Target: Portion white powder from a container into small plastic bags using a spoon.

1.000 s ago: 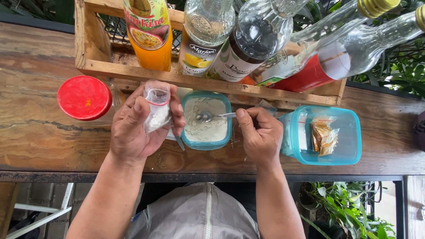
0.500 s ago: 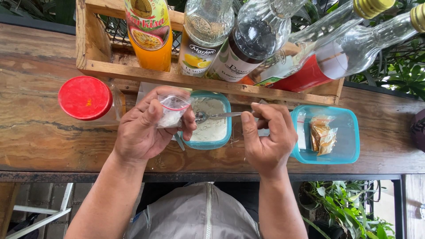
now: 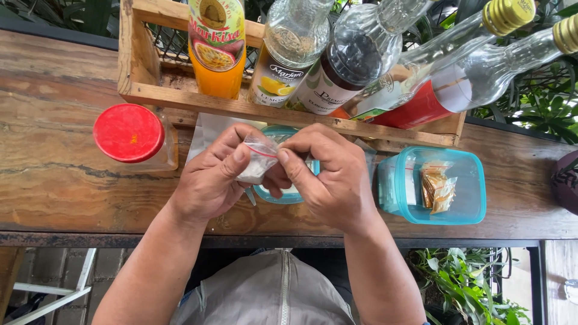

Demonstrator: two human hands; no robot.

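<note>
Both hands meet over a small teal container (image 3: 288, 195) of white powder, which they mostly hide. My left hand (image 3: 214, 177) and my right hand (image 3: 328, 174) pinch the top of a small clear zip bag (image 3: 257, 159) with white powder in it, thumbs and forefingers on its red-lined mouth. The spoon is hidden; only a small grey tip shows below my left hand.
A jar with a red lid (image 3: 129, 133) stands to the left. A teal box (image 3: 442, 186) holding small sachets sits to the right. Behind, a wooden crate (image 3: 150, 90) carries several bottles of syrup and clear liquid. All rest on a wooden counter (image 3: 54, 174).
My right hand let go of the spoon in the teal container and came up to the bag. Both hands now grip the bag's mouth above the container.
</note>
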